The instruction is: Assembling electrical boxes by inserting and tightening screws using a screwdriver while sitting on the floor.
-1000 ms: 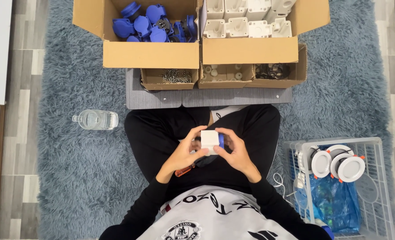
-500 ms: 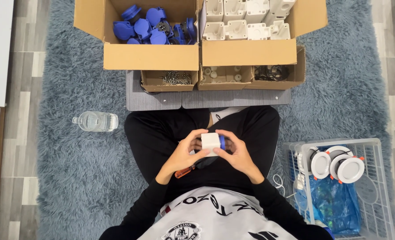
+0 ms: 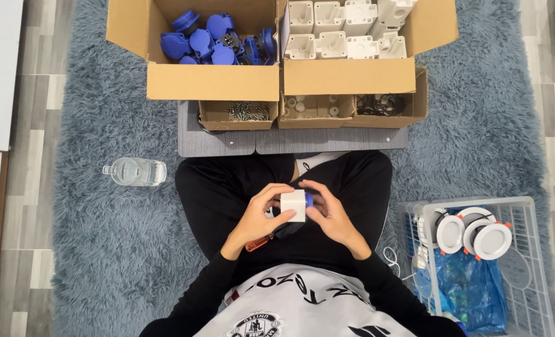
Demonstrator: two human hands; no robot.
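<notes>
Holding a small white box [image 3: 294, 205] over the lap, both hands close around it: the left hand [image 3: 260, 217] curls its fingers over the top and near side, the right hand [image 3: 328, 211] presses in from the other side, where a blue part [image 3: 309, 200] shows against the box. An orange-handled screwdriver [image 3: 258, 242] pokes out under the left wrist. Farther out, a water bottle [image 3: 134, 171] lies on the grey rug [image 3: 109, 249], cardboard boxes [image 3: 212, 81] of blue and white parts stand ahead, and a wire basket [image 3: 527, 249] sits to the right.
</notes>
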